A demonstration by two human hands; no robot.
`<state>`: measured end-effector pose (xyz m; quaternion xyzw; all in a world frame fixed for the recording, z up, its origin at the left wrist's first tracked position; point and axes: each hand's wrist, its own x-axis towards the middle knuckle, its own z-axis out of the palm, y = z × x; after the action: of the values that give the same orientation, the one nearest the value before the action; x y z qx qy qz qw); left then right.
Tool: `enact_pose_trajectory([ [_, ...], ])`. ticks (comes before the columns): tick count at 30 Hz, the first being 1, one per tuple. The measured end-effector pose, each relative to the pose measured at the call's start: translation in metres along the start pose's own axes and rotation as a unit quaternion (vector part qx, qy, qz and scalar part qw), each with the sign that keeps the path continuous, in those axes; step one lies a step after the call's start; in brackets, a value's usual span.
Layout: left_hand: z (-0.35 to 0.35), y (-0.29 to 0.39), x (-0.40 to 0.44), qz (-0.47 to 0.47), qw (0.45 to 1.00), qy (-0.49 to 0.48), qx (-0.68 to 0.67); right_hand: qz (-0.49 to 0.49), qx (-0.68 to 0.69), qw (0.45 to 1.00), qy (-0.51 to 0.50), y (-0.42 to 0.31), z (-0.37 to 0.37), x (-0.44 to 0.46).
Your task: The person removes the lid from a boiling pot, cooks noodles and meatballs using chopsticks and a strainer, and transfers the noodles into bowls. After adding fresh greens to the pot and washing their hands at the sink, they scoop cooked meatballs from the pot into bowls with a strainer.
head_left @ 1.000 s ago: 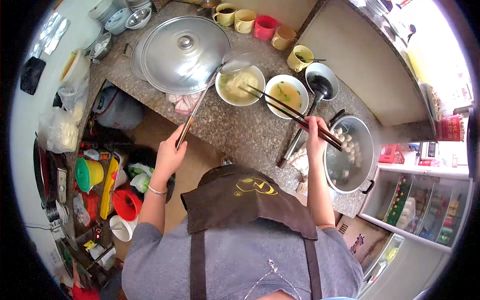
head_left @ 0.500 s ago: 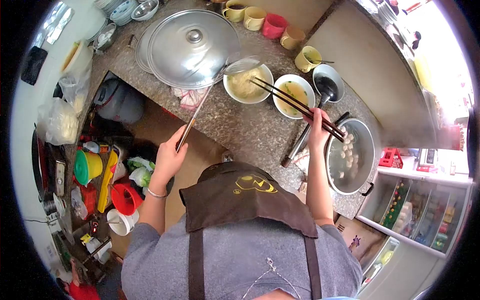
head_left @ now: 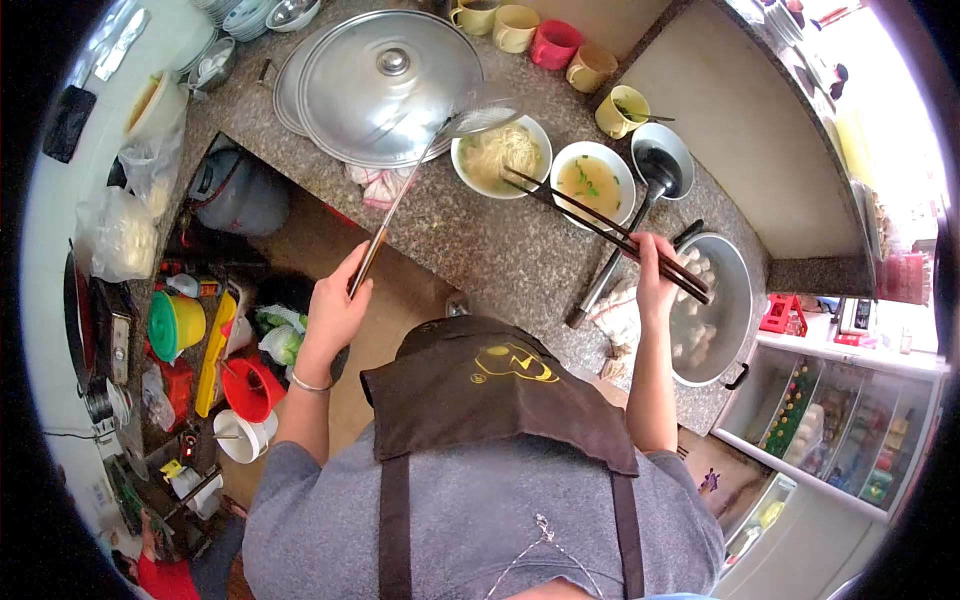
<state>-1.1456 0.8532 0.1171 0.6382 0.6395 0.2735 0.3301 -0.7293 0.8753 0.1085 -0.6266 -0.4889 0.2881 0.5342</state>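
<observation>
My left hand [head_left: 340, 295] is closed round the handle of a long wire strainer [head_left: 484, 116], whose mesh basket hangs over the rim of a bowl of noodles [head_left: 503, 158]. Long dark chopsticks [head_left: 610, 228] are gripped in my right hand [head_left: 655, 268]. Their tips are at the near right edge of the noodle bowl. Beside it, a bowl of broth [head_left: 593, 186] with green bits lies partly under the chopsticks. To the right of my right hand stands a large pot [head_left: 722, 310] of liquid with several pale balls floating in it.
A black ladle [head_left: 655, 172] rests in a metal bowl [head_left: 682, 160], its handle crossing the counter [head_left: 480, 250]. A big lidded pan [head_left: 392, 90] stands at the back left. Several mugs [head_left: 555, 42] line the wall. Below left are buckets [head_left: 250, 388] and a gas cylinder [head_left: 240, 192].
My right hand has moved a little right and down with the chopsticks, whose tips have drawn toward the noodle bowl's edge. The strainer has lifted slightly, showing more of the noodles.
</observation>
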Motion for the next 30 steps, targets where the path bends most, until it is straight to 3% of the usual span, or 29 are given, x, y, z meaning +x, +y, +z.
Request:
enact_pose_trajectory([
  [7,0.003,-0.001,-0.001,-0.015,1.0,-0.004,0.017,-0.054,-0.059,0.997,0.009,-0.028,0.011,0.007],
  [18,0.002,-0.001,-0.01,-0.007,1.0,0.011,-0.001,-0.041,-0.05,0.998,-0.011,-0.021,0.025,0.025],
  [19,0.002,-0.002,-0.01,-0.016,1.0,0.006,0.007,-0.022,-0.041,0.998,-0.035,0.003,0.028,0.029],
  [23,0.007,-0.012,-0.014,0.047,0.998,0.05,-0.01,0.048,0.118,0.991,0.034,0.066,0.034,0.027],
  [25,0.003,-0.005,-0.016,-0.013,1.0,0.014,0.006,0.102,0.201,0.972,0.071,0.068,0.031,0.018],
  [30,0.003,-0.001,-0.015,-0.024,1.0,0.006,0.008,0.061,0.198,0.976,0.071,0.042,0.018,0.011],
])
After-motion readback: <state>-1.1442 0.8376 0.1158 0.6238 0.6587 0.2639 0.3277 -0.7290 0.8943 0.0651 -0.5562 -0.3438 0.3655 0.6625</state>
